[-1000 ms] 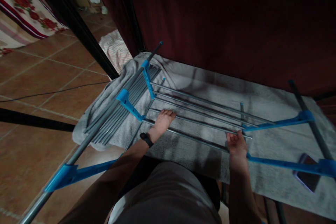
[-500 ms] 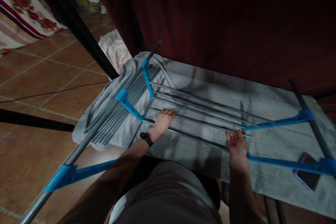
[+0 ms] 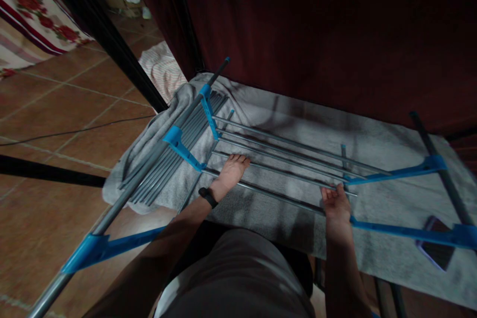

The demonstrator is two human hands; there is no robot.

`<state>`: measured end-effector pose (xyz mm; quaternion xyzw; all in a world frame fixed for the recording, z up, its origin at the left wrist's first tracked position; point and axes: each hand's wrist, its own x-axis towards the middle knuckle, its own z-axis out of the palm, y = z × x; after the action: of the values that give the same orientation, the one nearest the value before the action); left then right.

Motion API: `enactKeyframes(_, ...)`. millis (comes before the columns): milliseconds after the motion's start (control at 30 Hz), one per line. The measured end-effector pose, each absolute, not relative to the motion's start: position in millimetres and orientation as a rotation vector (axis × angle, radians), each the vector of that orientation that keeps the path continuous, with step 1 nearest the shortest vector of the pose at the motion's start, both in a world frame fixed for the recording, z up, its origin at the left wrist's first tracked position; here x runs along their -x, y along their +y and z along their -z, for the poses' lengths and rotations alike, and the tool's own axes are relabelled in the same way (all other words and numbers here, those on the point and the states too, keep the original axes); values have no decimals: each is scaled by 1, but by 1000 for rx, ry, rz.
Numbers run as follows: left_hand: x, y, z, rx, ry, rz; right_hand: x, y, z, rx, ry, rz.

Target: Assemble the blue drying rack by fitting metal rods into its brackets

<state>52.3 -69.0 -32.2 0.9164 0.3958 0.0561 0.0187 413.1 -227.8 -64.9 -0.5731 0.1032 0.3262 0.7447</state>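
Head view. Left hand (image 3: pixel 231 168), centre of frame: palm down, fingers bent over a thin metal rod (image 3: pixel 283 174); thumb hidden beneath. Black wristband (image 3: pixel 207 198) on that wrist. Right hand (image 3: pixel 335 202), right of centre: palm up, drawn narrow, thumb and fingers closed on the same rod near its right end, which pokes out just past the hand.

Rod position: slanting across mid-frame, lower toward the right. Left end lies between the two blue arms (image 3: pixel 185 154) of a drying rack; cannot tell whether it touches the thin bar there. A nearer rod (image 3: pixel 283 198) runs roughly parallel, passing under the left hand; its right end is hidden at the right hand. Three more rods (image 3: pixel 274 137) lie beyond, toward the top of the frame.

Rack: grey tubes at left and right, blue arms on both sides. Loose bundle of rods (image 3: pixel 169 164) left of centre, on a grey blanket (image 3: pixel 298 117). Phone (image 3: pixel 433 252), lower right, on the blanket, partly covered by the near right blue arm.

Surroundings: dark red curtain (image 3: pixel 316 35) across the top, tiled floor (image 3: pixel 55 89) at left, dark cable (image 3: pixel 78 130) on it.
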Motion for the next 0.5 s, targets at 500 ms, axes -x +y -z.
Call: enactKeyframes(500, -51, -70, 24, -2746, 1221, -185, -418, -230, 71, 1251, 202, -744)
